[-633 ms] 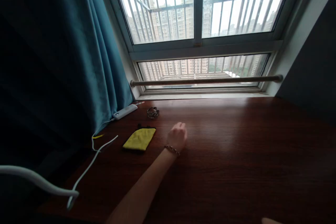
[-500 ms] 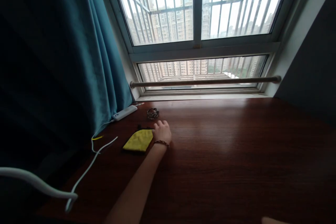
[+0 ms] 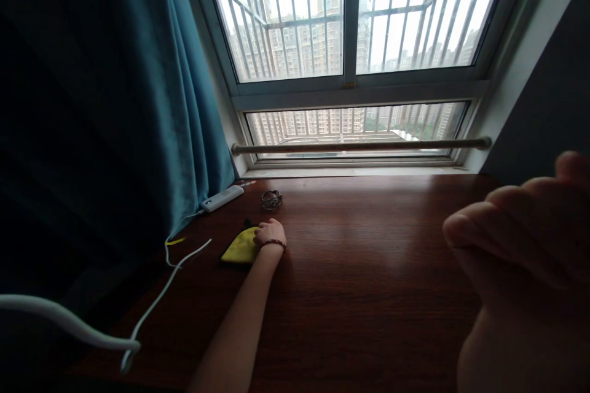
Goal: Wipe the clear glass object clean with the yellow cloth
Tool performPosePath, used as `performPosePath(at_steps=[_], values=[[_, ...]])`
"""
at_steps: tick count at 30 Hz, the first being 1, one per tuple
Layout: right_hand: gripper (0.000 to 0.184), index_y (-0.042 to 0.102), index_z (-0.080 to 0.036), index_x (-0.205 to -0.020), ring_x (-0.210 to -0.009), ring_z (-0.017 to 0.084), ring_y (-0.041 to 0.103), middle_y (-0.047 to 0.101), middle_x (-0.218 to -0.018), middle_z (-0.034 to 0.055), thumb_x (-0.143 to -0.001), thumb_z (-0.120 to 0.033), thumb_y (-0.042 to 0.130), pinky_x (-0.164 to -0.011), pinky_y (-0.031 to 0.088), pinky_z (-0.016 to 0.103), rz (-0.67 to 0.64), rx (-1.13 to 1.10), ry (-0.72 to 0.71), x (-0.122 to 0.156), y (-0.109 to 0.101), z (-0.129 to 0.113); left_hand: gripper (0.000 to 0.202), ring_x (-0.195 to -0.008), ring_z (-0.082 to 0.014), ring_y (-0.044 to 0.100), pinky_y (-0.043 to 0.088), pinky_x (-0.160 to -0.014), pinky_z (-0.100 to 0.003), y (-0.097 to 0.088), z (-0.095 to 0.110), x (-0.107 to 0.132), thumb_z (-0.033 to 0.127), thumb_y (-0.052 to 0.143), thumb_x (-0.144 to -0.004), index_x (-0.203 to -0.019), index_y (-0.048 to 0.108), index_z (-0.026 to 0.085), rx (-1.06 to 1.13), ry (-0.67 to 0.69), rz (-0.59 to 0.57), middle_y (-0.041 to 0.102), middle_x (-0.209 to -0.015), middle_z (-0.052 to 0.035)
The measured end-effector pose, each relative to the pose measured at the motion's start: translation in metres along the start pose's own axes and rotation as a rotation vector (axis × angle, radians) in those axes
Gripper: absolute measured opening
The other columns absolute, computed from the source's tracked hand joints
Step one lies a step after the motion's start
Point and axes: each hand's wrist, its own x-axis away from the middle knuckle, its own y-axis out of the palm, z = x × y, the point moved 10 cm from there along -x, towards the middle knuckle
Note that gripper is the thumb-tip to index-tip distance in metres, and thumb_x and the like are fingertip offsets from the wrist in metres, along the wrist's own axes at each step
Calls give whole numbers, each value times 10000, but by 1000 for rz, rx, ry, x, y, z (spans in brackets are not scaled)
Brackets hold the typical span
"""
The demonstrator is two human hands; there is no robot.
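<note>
1 bare L hand over the right edge of a flat yellow cloth w/ black trim; can't tell if the grip's pinching or resting. Cloth's on the reddish-brown wood worktop, nr a round silvery openwork metal piece. R hand close to cam, fingers curled, can't tell if holding smth.

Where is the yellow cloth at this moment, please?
In the head view, the yellow cloth lies on the brown surface left of centre, partly covered by the left hand.
</note>
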Motion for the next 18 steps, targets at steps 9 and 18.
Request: performPosePath(at_steps=[9,18], values=[[450,303,-169,-489,-305,49,187,242,-374,-78,-882,-347,430,-315,167,187,195,99,-20,-16,-2,82,401,-744,-226,622,469,-725,-339,25,83,55,137,674,-621,-995,528,124,568,436,-207,626,-788,-118],[486,513,-135,-1154,-1145,304,391,485,-1203,162,-772,-431,569,-945,348,426,-567,1421,-3,72,-35,274,153,-799,-148,592,464,-763,-301,-1,24,-12,186,462,-806,-948,497,140,916,247,142,576,-983,-93]])
